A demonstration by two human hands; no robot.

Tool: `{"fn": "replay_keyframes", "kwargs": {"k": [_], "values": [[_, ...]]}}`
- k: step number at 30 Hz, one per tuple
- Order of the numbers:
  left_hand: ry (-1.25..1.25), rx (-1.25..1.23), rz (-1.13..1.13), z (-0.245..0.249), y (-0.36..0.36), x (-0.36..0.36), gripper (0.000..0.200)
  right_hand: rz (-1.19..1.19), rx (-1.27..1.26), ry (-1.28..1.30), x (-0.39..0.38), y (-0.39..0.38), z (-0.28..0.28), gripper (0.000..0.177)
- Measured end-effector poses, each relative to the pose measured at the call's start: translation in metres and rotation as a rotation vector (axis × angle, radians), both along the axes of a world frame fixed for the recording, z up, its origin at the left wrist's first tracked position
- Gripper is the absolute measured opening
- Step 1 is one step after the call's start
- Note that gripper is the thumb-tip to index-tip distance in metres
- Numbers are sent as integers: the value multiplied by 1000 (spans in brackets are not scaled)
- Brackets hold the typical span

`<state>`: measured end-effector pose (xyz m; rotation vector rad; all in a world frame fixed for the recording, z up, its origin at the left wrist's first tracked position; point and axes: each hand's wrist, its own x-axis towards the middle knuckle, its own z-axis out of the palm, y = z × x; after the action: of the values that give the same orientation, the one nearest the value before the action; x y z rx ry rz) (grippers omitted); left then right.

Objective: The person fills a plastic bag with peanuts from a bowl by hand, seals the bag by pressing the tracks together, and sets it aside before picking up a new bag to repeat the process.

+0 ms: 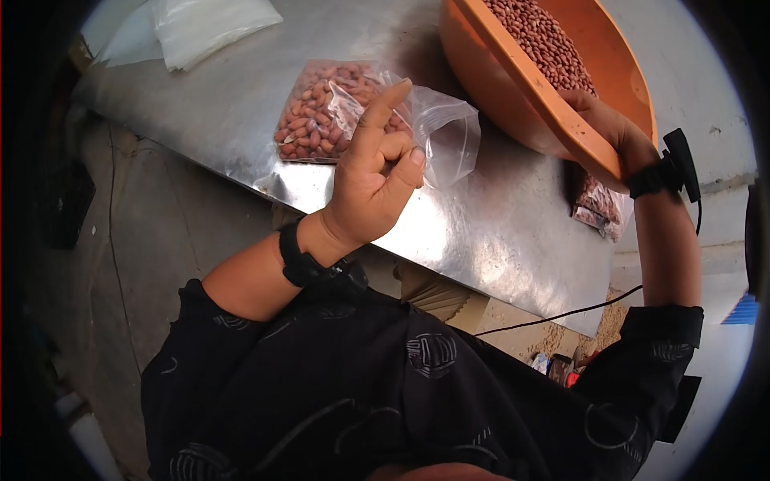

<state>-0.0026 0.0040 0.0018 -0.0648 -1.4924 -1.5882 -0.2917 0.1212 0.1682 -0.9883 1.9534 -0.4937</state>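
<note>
A clear plastic bag part full of red-skinned peanuts [317, 120] lies on the metal table, its unfilled mouth end [449, 136] pointing right. Over the bag, my left hand [373, 172] has its index finger stretched out and its thumb apart, with other fingers curled; nothing shows in it. My right hand [609, 128] reaches over the near rim of an orange basin [501, 88] that holds a heap of loose peanuts [545, 40]. Its fingertips are hidden inside the basin, so what they hold cannot be made out.
A stack of flat plastic bags [208, 28] lies at the table's far left. Another filled bag [597, 204] sits below the basin near the right side. The metal table [481, 224] has its front edge close to my body. A black cable [561, 318] runs past the table's corner.
</note>
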Motion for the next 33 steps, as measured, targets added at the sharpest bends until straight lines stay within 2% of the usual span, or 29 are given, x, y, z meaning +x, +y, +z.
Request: {"fn": "replay_keyframes", "kwargs": {"k": [2,4,8,11,14,17,19,21,23,24,27,33], "values": [[34,-92,39,-3,1,-1,58,-2,-10,66,-1,-3,-1,26],[31,-253,55,-5,-4,-2,61,24,-38,298,11,-5,3,22],[41,-336,61,-8,-4,-3,63,199,-106,910,3,-3,14,19],[54,-236,68,-6,0,-4,59,-64,-472,536,4,3,24,17],[15,-302,59,-8,-4,-4,62,-55,-726,246,56,5,41,16],[23,-289,62,-6,-4,-5,62,152,-651,-180,106,2,29,16],[18,-283,64,-6,-4,-5,62,197,-498,-83,132,-3,8,15],[31,-225,64,-6,-1,-5,61,120,-321,-170,148,-13,-15,13],[60,-113,62,-5,4,-6,59,52,-271,-149,145,-24,-41,12],[56,-184,65,-5,2,-6,60,18,-245,-139,143,-31,-51,11],[34,-324,62,-5,-5,-5,62,-186,-297,-59,143,-51,-68,14],[11,-234,17,-4,-3,-5,62,-142,-320,-87,149,-61,-67,23]]}}
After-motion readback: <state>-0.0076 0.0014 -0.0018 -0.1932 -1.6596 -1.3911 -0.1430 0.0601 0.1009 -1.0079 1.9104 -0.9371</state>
